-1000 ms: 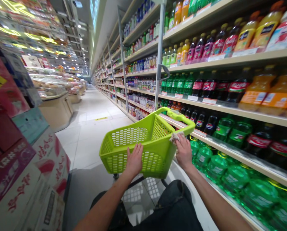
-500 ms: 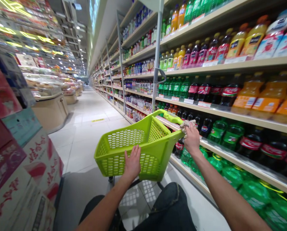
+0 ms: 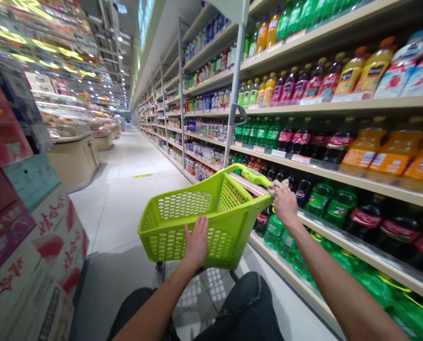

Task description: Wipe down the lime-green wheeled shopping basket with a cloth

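Probably the green basket [image 3: 183, 222] is light and stiff; left hand [image 3: 196, 242] lies spread flat on its wall, right hand [image 3: 285, 203] pinches a soft cloth [image 3: 278, 185] at the handle [image 3: 254, 176].

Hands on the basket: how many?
2. Left hand lies flat on the near wall of the green basket. Right hand presses a cloth to its right rim by the handle.

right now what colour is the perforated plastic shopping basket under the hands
Lime green all over, handle included; the head view shows the perforated plastic shopping basket clearly.
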The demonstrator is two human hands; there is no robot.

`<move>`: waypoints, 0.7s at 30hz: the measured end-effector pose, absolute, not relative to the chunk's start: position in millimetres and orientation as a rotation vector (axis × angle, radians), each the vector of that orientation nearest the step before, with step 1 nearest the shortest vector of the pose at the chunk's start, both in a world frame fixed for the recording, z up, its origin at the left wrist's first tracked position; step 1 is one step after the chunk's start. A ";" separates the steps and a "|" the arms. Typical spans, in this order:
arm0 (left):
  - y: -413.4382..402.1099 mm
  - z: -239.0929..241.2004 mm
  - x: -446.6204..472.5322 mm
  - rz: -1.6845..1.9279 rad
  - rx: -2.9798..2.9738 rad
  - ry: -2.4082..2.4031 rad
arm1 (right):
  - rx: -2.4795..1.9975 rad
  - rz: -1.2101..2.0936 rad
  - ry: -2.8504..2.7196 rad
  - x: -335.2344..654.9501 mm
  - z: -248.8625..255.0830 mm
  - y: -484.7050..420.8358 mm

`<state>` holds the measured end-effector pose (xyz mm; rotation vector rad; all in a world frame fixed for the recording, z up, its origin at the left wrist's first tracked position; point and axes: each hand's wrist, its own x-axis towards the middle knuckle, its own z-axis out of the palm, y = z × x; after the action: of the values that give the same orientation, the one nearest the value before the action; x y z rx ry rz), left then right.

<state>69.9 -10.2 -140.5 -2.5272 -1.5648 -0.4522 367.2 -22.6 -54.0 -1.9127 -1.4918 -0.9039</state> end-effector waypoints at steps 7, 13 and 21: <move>-10.4 -139.4 68.4 -0.380 -2.541 -1.546 | -1.628 -0.824 -1.997 316.4 -81.3 -21.1; -13.1 -139.2 74.0 -0.415 -2.545 -1.587 | -1.820 -0.846 -1.479 355.2 -66.7 -21.8; -7.8 -140.4 63.6 -0.421 -2.538 -1.599 | -1.533 -0.853 -1.913 321.9 -95.7 -20.4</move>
<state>63.6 -7.8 -140.4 -2.5383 -1.5990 -0.4214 321.9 -20.4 -95.7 -1.5330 -1.9135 -0.8527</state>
